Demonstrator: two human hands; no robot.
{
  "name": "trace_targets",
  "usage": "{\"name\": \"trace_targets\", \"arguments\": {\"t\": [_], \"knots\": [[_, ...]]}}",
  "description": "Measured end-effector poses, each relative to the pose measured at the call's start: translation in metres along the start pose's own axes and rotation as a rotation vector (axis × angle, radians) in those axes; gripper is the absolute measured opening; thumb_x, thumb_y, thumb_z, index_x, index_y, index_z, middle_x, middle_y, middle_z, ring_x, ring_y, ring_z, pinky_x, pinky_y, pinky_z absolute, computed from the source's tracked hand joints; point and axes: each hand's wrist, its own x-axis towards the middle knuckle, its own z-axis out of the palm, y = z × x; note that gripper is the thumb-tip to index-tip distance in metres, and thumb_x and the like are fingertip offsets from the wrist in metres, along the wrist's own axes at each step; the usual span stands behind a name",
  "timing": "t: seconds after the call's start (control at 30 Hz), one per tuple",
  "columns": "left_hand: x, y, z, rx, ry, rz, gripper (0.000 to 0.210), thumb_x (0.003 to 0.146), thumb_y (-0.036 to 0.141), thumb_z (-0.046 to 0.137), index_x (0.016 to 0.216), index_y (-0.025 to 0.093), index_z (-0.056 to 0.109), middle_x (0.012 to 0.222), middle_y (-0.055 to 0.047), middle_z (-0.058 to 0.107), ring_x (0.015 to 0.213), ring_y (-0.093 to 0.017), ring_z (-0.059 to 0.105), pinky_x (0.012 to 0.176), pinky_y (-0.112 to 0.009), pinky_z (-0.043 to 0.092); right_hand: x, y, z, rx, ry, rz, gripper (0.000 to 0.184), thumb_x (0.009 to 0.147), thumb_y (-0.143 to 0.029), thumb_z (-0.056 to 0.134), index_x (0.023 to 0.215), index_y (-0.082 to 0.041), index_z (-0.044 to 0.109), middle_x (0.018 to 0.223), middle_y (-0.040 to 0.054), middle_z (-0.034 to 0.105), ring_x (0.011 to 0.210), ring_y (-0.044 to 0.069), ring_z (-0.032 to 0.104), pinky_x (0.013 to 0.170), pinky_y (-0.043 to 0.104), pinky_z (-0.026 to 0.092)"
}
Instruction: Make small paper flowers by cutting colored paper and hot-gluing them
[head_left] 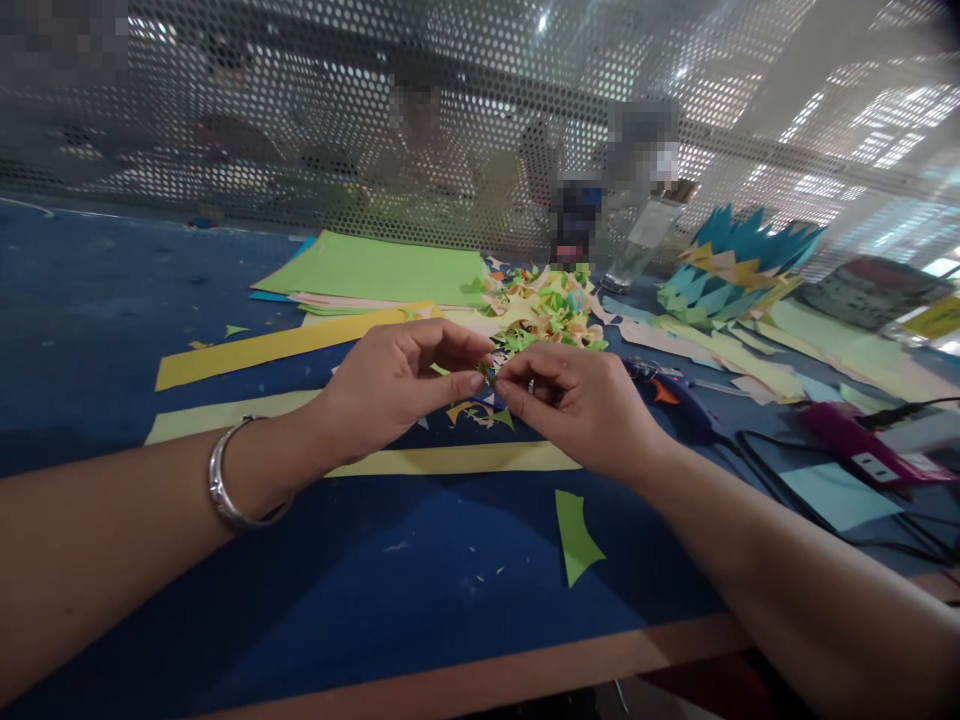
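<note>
My left hand (397,390) and my right hand (589,405) meet over the middle of the table, thumbs and fingers pinched together. Between their fingertips is a small green piece of paper (488,375), mostly hidden by the fingers. Just beyond the hands rises a heap of small folded paper pieces (551,310) in green, cream and orange. Beneath them lie cut paper scraps (480,412) and a pale yellow paper strip (457,460). A loose green paper scrap (576,540) with curved edges rests nearer to me.
Green paper sheets (390,270) and a yellow strip (292,348) lie left of the heap. At right are a blue glue gun (690,405), a magenta power strip (862,445) with black cables, and a spiky paper crown (739,265). A perforated metal screen (300,120) stands behind.
</note>
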Motion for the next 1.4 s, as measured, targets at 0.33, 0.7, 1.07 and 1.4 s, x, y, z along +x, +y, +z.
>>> {"name": "trace_targets", "arguments": {"t": [0.33, 0.7, 1.07, 1.4], "knots": [[0.003, -0.006, -0.003, -0.015, -0.076, 0.093, 0.037, 0.080, 0.025, 0.077, 0.116, 0.022, 0.067, 0.113, -0.008, 0.073, 0.091, -0.018, 0.071, 0.074, -0.029, 0.059, 0.000, 0.000, 0.000, 0.023, 0.019, -0.017, 0.012, 0.091, -0.019, 0.062, 0.080, -0.016, 0.067, 0.072, -0.0014, 0.058, 0.061, 0.008, 0.048, 0.055, 0.022, 0.037], [0.003, -0.005, -0.003, 0.057, -0.028, 0.149, 0.034, 0.082, 0.013, 0.067, 0.114, 0.022, 0.067, 0.105, -0.004, 0.075, 0.096, -0.017, 0.072, 0.082, -0.029, 0.059, -0.001, -0.001, -0.001, 0.034, 0.016, -0.003, 0.013, 0.091, -0.020, 0.063, 0.080, -0.015, 0.067, 0.071, -0.0018, 0.058, 0.059, 0.007, 0.047, 0.052, 0.020, 0.036], [-0.004, 0.005, -0.004, 0.427, 0.087, 0.182, 0.024, 0.087, 0.016, 0.061, 0.111, 0.021, 0.066, 0.100, -0.003, 0.077, 0.088, -0.016, 0.072, 0.077, -0.027, 0.057, 0.001, -0.004, 0.002, 0.044, -0.033, 0.044, 0.012, 0.090, -0.021, 0.063, 0.080, -0.016, 0.066, 0.070, -0.0020, 0.057, 0.056, 0.007, 0.045, 0.050, 0.021, 0.036], [-0.010, 0.005, -0.005, 0.675, 0.087, 0.367, 0.023, 0.097, 0.021, 0.053, 0.119, 0.024, 0.060, 0.109, -0.003, 0.070, 0.094, -0.014, 0.068, 0.078, -0.025, 0.054, 0.000, -0.004, 0.001, 0.018, -0.046, 0.044, 0.007, 0.088, -0.019, 0.063, 0.085, -0.018, 0.069, 0.074, -0.0007, 0.063, 0.062, 0.009, 0.052, 0.054, 0.023, 0.038]]}}
